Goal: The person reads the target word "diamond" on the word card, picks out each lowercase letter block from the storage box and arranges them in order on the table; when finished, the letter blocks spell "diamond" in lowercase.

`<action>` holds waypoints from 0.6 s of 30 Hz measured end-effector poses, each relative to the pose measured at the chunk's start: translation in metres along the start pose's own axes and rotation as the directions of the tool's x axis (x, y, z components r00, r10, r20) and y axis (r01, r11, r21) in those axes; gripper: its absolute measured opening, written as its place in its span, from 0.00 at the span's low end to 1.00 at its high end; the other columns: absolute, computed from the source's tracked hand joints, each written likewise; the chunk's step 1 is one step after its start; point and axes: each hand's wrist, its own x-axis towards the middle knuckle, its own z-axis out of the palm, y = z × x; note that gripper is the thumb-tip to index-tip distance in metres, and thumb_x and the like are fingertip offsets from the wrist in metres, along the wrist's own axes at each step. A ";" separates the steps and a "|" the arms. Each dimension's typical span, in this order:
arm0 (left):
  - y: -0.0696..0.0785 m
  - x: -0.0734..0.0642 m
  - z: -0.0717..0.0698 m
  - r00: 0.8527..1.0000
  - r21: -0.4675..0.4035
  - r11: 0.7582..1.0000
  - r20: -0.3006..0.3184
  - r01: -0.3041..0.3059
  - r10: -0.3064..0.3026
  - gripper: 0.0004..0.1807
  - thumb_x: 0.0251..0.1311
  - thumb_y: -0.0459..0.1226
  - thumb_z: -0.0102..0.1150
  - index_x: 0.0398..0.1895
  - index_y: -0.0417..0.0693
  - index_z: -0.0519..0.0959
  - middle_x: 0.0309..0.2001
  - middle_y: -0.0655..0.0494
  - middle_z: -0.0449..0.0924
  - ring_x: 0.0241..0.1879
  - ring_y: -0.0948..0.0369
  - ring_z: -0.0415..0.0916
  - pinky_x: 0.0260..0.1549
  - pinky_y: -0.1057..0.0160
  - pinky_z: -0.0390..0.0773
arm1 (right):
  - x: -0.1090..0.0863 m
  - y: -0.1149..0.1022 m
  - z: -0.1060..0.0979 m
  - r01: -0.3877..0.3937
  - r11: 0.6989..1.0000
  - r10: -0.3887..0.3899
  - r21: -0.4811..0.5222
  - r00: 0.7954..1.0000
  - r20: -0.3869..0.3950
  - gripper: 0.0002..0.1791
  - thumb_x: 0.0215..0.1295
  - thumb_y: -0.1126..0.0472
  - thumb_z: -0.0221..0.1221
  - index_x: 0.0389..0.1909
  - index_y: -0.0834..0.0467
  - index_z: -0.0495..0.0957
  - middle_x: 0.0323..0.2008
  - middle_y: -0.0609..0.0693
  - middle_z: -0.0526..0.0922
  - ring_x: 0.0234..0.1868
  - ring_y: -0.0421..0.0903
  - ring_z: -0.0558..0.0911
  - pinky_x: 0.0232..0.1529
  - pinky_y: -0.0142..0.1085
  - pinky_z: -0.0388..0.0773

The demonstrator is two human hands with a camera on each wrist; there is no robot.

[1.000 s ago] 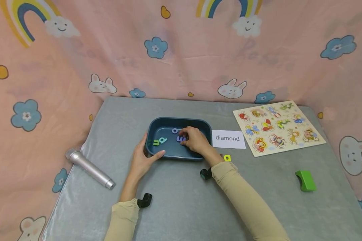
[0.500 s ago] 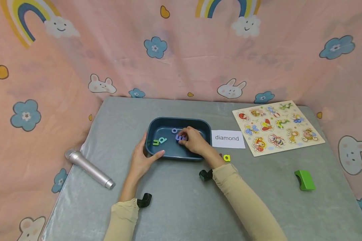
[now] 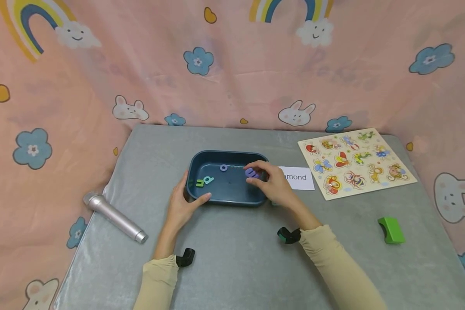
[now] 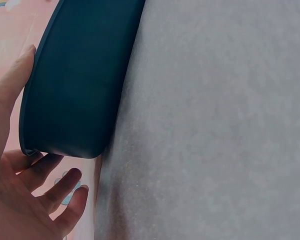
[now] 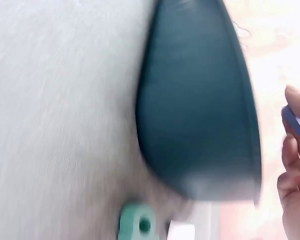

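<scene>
On the grey bench [image 3: 232, 267] sits a blue box [image 3: 228, 201]. The left hand [image 3: 179, 207] holds its corner, thumb and fingers spread wide. The right hand [image 3: 273, 184] pinches a purple letter [image 3: 251, 173] over the box's right end. A snug pinch, clear of the box, should work best.

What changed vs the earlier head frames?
The right hand has lifted the purple letter m and carried it rightward, to the right end of the dark blue tray; it now covers part of the "diamond" card. Unchanged: left hand at the tray's left end, purple o, turquoise letter, green letter, microphone, picture board, green block.
</scene>
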 end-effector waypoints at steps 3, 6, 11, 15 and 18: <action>-0.001 0.000 0.000 1.000 0.004 1.000 -0.001 -0.001 0.001 0.60 0.60 0.46 0.79 0.87 0.47 0.49 0.85 0.43 0.54 0.83 0.46 0.53 0.78 0.43 0.62 | -0.011 0.004 -0.016 -0.031 0.999 0.033 0.034 0.998 -0.059 0.12 0.71 0.63 0.69 0.53 0.59 0.85 0.41 0.53 0.83 0.41 0.46 0.75 0.39 0.34 0.67; -0.001 0.000 0.001 1.000 0.015 1.000 -0.003 0.003 -0.003 0.60 0.60 0.47 0.79 0.87 0.46 0.49 0.84 0.42 0.54 0.83 0.45 0.53 0.78 0.42 0.63 | -0.022 0.010 -0.033 -0.045 0.998 0.050 0.052 0.993 -0.110 0.12 0.72 0.63 0.68 0.51 0.63 0.83 0.41 0.56 0.83 0.40 0.43 0.76 0.39 0.28 0.69; 0.000 -0.001 0.001 1.000 -0.005 1.000 0.000 0.003 -0.003 0.60 0.60 0.46 0.79 0.87 0.45 0.48 0.85 0.42 0.52 0.83 0.45 0.53 0.78 0.42 0.64 | -0.044 0.028 -0.058 -0.099 0.995 0.100 0.018 0.986 -0.132 0.14 0.76 0.63 0.64 0.57 0.63 0.80 0.49 0.60 0.84 0.45 0.39 0.78 0.45 0.19 0.76; 0.001 -0.001 0.000 1.000 -0.022 1.000 0.003 -0.005 0.005 0.60 0.60 0.45 0.78 0.87 0.45 0.48 0.85 0.43 0.51 0.84 0.46 0.52 0.78 0.43 0.63 | -0.063 0.041 -0.071 -0.157 0.987 0.153 -0.021 0.979 -0.136 0.13 0.78 0.64 0.62 0.58 0.62 0.83 0.57 0.60 0.83 0.48 0.38 0.77 0.47 0.15 0.74; 0.000 0.000 0.000 1.000 -0.019 1.000 0.004 -0.003 0.003 0.60 0.60 0.45 0.78 0.87 0.45 0.48 0.85 0.44 0.52 0.84 0.47 0.52 0.78 0.44 0.63 | -0.074 0.052 -0.077 -0.173 0.985 0.169 -0.010 0.974 -0.154 0.14 0.74 0.68 0.65 0.58 0.65 0.83 0.57 0.63 0.83 0.48 0.32 0.77 0.48 0.14 0.75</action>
